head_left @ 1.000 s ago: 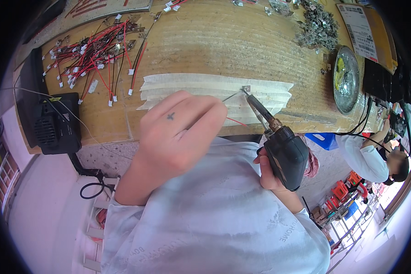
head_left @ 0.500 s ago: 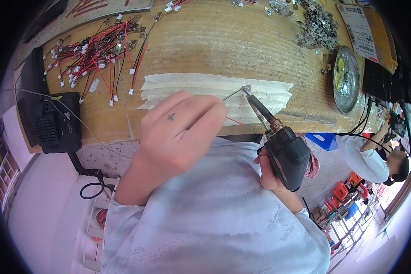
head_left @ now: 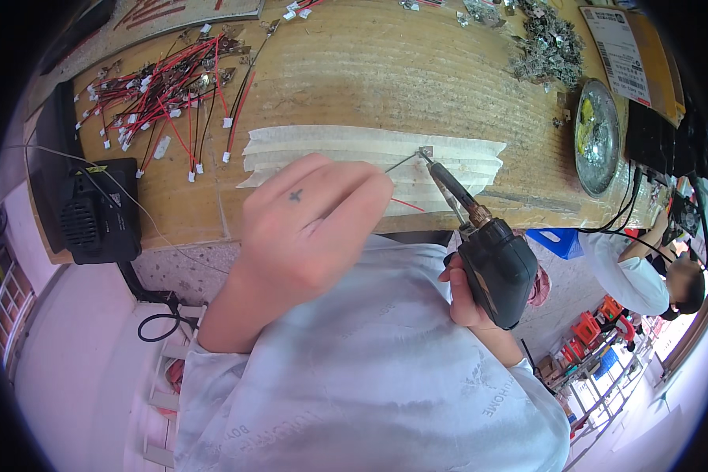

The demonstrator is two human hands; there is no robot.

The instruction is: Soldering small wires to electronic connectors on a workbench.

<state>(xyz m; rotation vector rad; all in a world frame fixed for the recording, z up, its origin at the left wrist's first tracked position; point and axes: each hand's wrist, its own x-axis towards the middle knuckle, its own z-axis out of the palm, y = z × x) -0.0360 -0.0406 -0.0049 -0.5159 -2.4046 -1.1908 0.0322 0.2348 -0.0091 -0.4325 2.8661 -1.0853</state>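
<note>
My left hand (head_left: 315, 224) is closed in a pinch over strips of pale masking tape (head_left: 291, 145) stuck to the table. From its fingertips a black wire (head_left: 402, 163) runs to a small metal tab (head_left: 426, 150) on the tape, and a red wire (head_left: 407, 205) sticks out lower down. My right hand (head_left: 466, 303) grips a black soldering gun (head_left: 497, 263) with a thin feed tube along its barrel. The gun's tip meets the tab where the black wire ends. My left fingertips and the wires' other ends are hidden behind the hand.
A heap of red and black wires with white connectors (head_left: 145, 98) lies at the far left. Metal tabs (head_left: 551, 47) are piled at the far right, beside a metal dish (head_left: 596, 138) and a cardboard box (head_left: 633, 59). A black device (head_left: 102, 212) stands left. Another person (head_left: 633, 271) sits at right.
The soldering gun and the metal tab have shifted very slightly to the right. The red wire's free end has moved a little; my left hand is almost still.
</note>
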